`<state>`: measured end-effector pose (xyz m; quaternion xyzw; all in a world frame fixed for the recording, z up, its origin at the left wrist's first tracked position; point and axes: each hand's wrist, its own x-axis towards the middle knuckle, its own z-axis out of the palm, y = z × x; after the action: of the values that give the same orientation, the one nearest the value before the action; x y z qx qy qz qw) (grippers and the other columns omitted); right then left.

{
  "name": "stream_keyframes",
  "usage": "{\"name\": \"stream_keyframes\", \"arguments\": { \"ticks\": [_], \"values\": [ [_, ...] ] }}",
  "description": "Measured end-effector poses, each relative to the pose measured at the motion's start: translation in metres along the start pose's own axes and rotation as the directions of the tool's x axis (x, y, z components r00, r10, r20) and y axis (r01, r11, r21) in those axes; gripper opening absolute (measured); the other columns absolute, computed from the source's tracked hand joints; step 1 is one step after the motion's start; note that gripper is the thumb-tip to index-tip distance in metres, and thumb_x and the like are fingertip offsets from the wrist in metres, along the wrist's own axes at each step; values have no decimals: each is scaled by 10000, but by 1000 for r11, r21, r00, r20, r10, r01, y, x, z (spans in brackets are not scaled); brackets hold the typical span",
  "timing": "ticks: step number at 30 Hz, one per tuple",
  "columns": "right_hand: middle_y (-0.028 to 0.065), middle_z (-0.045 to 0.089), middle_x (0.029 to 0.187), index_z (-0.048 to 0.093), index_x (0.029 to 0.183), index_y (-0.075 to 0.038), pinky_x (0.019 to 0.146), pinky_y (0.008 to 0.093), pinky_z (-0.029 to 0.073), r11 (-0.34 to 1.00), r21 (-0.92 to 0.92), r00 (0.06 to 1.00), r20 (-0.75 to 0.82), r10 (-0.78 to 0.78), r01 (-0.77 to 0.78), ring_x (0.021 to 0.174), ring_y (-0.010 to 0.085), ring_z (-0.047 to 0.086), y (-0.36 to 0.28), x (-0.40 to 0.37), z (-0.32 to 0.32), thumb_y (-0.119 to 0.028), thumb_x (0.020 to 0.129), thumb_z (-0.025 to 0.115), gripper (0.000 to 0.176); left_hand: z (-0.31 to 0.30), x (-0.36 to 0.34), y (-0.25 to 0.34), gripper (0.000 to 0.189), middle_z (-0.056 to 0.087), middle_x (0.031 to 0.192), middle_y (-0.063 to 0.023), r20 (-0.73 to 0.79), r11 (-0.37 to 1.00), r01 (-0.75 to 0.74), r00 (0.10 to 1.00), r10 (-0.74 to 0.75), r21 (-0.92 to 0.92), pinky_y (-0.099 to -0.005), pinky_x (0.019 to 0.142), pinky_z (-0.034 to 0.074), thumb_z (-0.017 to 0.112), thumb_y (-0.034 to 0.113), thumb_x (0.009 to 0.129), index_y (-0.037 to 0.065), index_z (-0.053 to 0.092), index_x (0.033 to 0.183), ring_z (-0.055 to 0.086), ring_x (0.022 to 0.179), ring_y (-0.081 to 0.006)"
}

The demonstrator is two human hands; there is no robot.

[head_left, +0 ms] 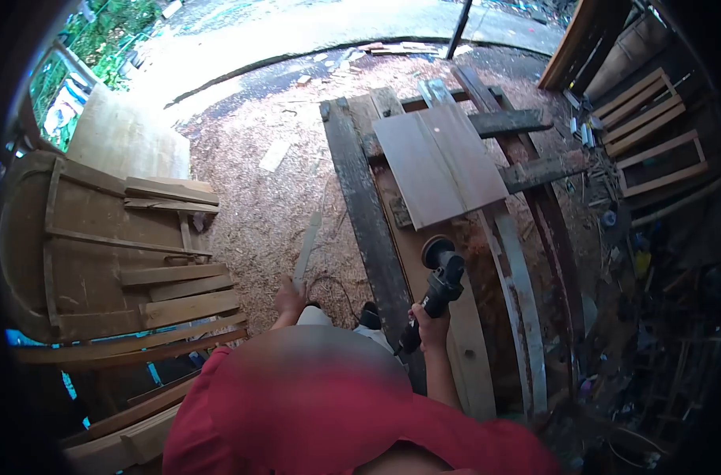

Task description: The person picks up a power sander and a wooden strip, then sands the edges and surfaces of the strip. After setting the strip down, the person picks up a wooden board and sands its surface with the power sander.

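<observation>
My right hand (pixel 432 326) is wrapped round the body of a black angle grinder (pixel 444 286), its round disc tilted up near the lower edge of a flat wooden panel (pixel 443 162). A small gap seems to separate disc and panel. The panel lies across the beams of a rough workbench (pixel 360 198) and has a dark line along its middle. Low on the left, my left hand (pixel 289 298) is closed on the lower end of a thin wooden strip (pixel 306 247), which points away from me above the shavings.
Wood shavings (pixel 241 222) cover the ground. Stacked boards (pixel 178 297) and a large wooden panel stand at left. Dark beam ends (pixel 511 121) jut out on the bench's right. Slatted wooden frames (pixel 641 111) lie at far right. A cord (pixel 340 286) runs near my feet.
</observation>
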<state>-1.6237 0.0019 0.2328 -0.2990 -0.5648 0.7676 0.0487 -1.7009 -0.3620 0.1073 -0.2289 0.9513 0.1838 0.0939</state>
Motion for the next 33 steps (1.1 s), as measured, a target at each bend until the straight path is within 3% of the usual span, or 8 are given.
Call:
{"name": "stream_keyframes", "arguments": {
  "ticks": [5,8,16,20,24,27,33],
  "values": [
    [43,670,864,619,1102,-37,712,327,587,1000,-8,986,167,-11,13,741,167,704,-11,29,64,-55,833,789,318,-56,2,-33,501,746,992,-227,-168,987,128,975,-143,-99,-567,805,567,744,443,934,103,520,1227,727,944,-473],
    [31,673,858,630,1088,-43,703,322,574,999,-45,965,264,7,5,739,159,699,-16,47,115,-70,823,792,311,-73,20,-65,466,751,995,-203,-230,974,113,960,-158,-197,-554,798,569,760,395,929,112,543,1230,731,938,-462],
    [28,702,800,681,1002,-42,652,319,539,951,-304,913,401,72,59,688,145,677,-38,102,273,-152,799,808,264,-72,87,-108,470,744,1085,-207,-203,939,96,964,-170,-330,-536,808,572,769,360,923,111,594,1283,733,970,-439],
    [30,697,757,693,922,-34,619,317,514,968,-229,916,401,-1,101,661,142,668,-68,146,366,-108,779,766,177,-70,145,-96,472,739,1104,-219,-150,922,113,972,-179,-369,-531,815,574,765,362,928,105,596,1287,730,976,-442],
    [65,694,772,644,975,-25,642,328,566,971,-160,907,409,-100,179,677,176,692,-95,213,446,-55,813,750,196,-67,209,-88,481,743,1082,-223,-87,933,70,990,-107,-353,-539,812,574,761,368,933,109,589,1300,729,968,-448],
    [43,683,787,646,1020,-17,663,325,549,975,-91,920,359,-159,204,687,166,678,-136,236,495,-50,787,756,260,-90,253,-65,492,747,1060,-218,-23,930,14,999,-24,-367,-546,802,574,759,376,934,117,582,1312,731,959,-444],
    [61,695,812,626,1065,-13,680,330,560,965,-131,927,331,-176,229,712,169,694,-174,280,509,-59,800,762,302,-124,354,-12,505,747,1058,-204,57,927,-167,979,197,-335,-550,792,575,759,394,933,134,574,1325,731,956,-433]
  ]
}}
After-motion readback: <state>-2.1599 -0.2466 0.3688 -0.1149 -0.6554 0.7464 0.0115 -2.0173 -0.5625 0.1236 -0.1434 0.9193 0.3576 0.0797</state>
